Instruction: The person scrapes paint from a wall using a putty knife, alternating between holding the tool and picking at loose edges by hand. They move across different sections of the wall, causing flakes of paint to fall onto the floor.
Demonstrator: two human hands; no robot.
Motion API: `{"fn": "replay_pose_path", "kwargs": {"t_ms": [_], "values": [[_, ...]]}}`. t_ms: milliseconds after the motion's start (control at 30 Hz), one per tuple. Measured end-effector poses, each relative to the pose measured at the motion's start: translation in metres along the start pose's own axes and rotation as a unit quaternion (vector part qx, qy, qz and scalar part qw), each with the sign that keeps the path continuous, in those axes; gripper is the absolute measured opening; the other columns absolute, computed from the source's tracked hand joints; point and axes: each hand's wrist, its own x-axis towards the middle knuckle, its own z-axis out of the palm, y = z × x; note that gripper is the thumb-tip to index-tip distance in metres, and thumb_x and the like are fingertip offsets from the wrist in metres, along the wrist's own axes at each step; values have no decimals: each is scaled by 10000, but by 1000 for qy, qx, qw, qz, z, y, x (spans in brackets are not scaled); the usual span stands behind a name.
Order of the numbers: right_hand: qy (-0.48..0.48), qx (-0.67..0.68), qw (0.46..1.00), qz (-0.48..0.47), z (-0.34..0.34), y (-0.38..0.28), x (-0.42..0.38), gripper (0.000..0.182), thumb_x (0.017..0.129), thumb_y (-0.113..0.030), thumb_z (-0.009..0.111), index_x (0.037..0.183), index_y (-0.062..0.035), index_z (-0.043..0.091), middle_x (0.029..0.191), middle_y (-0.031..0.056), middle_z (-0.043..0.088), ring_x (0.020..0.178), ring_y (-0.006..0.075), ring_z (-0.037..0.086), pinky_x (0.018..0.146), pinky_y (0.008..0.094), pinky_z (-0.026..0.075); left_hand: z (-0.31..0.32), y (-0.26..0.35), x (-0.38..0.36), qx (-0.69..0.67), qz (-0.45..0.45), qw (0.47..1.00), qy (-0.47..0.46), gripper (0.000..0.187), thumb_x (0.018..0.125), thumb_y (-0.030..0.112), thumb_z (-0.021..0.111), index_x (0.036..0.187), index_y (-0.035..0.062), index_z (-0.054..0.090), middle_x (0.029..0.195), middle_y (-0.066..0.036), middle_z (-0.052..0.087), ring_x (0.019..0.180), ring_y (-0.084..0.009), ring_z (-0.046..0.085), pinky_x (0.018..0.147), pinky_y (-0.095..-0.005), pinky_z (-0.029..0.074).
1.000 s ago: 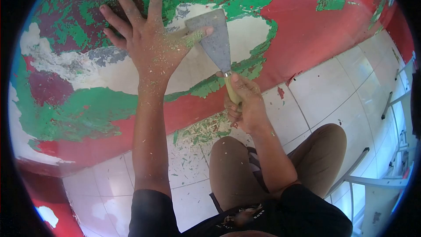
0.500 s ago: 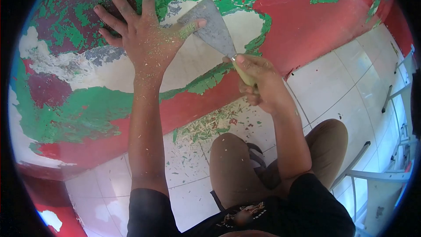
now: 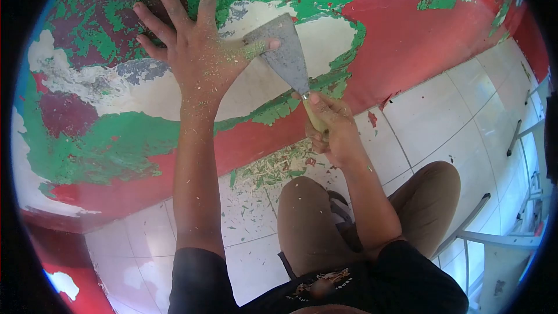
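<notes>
My right hand (image 3: 332,128) is wrapped around the pale yellow-green handle of a paint scraper (image 3: 283,52). Its broad grey blade points up and left over a bare white patch of the wall (image 3: 329,39). My left hand (image 3: 200,52) lies spread on the painted wall, flecked with small shavings, and its thumb rests on the scraper's blade. Around the bare patch the wall shows peeling green, red and maroon paint. What the blade's front edge touches cannot be made out.
Green and pale paint shavings (image 3: 276,168) lie on the white tiled floor (image 3: 433,119) at the wall's foot. My bent knees (image 3: 308,215) are just below them. A chair-like metal frame (image 3: 500,238) stands at the right.
The scraper and my right hand have moved slightly down, and the blade stands more upright. The view has shifted a little; my left hand keeps its spread pose with the thumb on the blade.
</notes>
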Motion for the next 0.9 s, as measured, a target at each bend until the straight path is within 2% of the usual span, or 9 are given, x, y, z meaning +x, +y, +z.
{"fn": "replay_pose_path", "kwargs": {"t_ms": [233,333,400,433,500,533,767,867,900], "values": [[3,-13,999,-46,-7,12,9,445,1066,-406,567,1298,-37,658,584,-41,419,473,43,355,405,218,235,2,-1,-1,2,6,1000,3,1338,425,893,792,1598,455,321,1694,-287,92,1456,-696,68,1099,-817,124],[14,10,1000,-24,-8,10,11,442,1059,-400,584,1290,-32,664,589,-37,430,481,44,371,401,214,236,-2,1,0,-6,3,1000,3,1334,424,882,803,1596,456,328,1696,-281,97,1462,-686,76,1103,-816,121],[16,12,999,-35,-7,9,14,441,1056,-396,591,1287,-28,665,591,-32,435,481,47,374,399,213,234,-6,3,0,76,-36,995,-57,1255,551,881,771,1603,320,379,1723,-201,2,1532,-571,-35,1106,-832,64],[22,15,998,-49,-6,9,14,440,1053,-392,598,1285,-24,666,592,-27,439,480,50,377,397,212,231,3,-3,-3,77,-36,994,-66,1255,551,881,771,1603,320,379,1723,-201,2,1532,-571,-35,1106,-832,64],[12,11,999,-40,-7,2,14,465,1046,-428,597,1268,-26,675,596,-35,431,479,49,384,400,219,257,27,-14,-2,215,14,974,76,1208,579,865,771,1589,311,408,1723,-182,65,1547,-534,30,1162,-770,105],[-1,5,999,-38,-8,-2,14,492,1040,-464,597,1250,-28,685,601,-43,423,479,49,392,404,226,283,31,-17,-4,212,15,974,75,1208,579,865,771,1589,311,408,1723,-182,65,1547,-534,30,1162,-770,105],[-8,-6,999,-31,-10,-6,10,515,1027,-473,613,1263,-21,681,617,-35,451,468,51,408,391,220,282,39,-30,-3,234,53,964,115,1205,578,848,787,1588,313,407,1715,-187,114,1541,-536,69,1191,-723,143],[8,14,1000,-13,-4,-6,9,513,1026,-458,620,1268,-10,680,632,-32,466,468,51,405,391,221,278,42,-33,-3,237,65,961,130,1213,569,848,791,1587,311,410,1711,-192,133,1539,-536,88,1193,-717,150],[37,6,999,-7,-1,-6,9,486,1045,-424,594,1282,-5,657,595,-13,442,447,59,371,385,226,257,42,-34,-3,241,70,959,135,1215,565,850,791,1586,310,412,1711,-192,137,1539,-534,95,1194,-714,154]]}}
